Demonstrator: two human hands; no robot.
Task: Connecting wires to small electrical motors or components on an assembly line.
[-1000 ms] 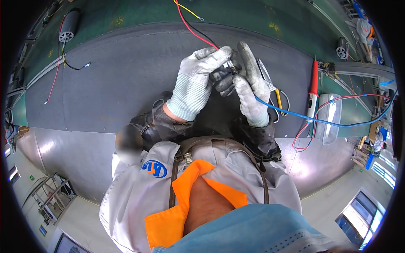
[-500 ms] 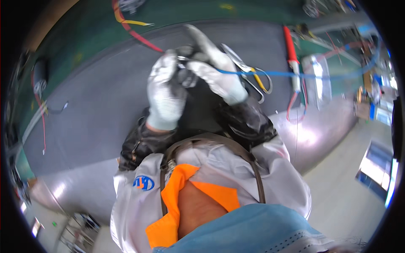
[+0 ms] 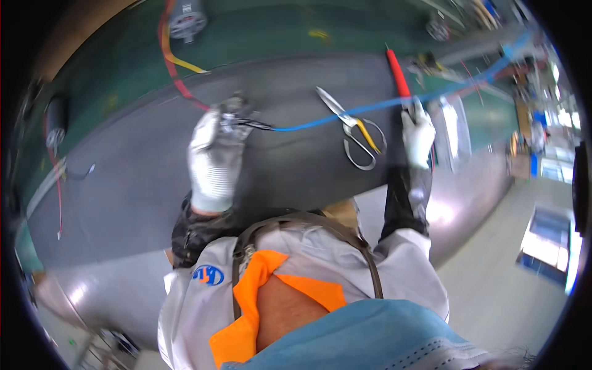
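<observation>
Filling the middle, a dark mat [image 3: 296, 166], a grey jacket [image 3: 407, 283], gloved left hand [image 3: 216, 148] pinching blurred wires [image 3: 254, 124] above the mat, right hand [image 3: 419, 132] closed round a red-handled tool [image 3: 398, 74] — scissors [image 3: 349, 121] between the hands, blue oval chest emblem [image 3: 208, 275].

One left gloved hand [image 3: 213, 154] and one right gloved hand [image 3: 419, 135] are appearing; three cylindrical motors [image 3: 187, 24] [image 3: 56, 123] [image 3: 436, 28], one blue wire [image 3: 382, 106], one pair of scissors [image 3: 350, 121], one red-handled tool [image 3: 398, 74] and one clear tray [image 3: 450, 132] are accompanying them.
</observation>
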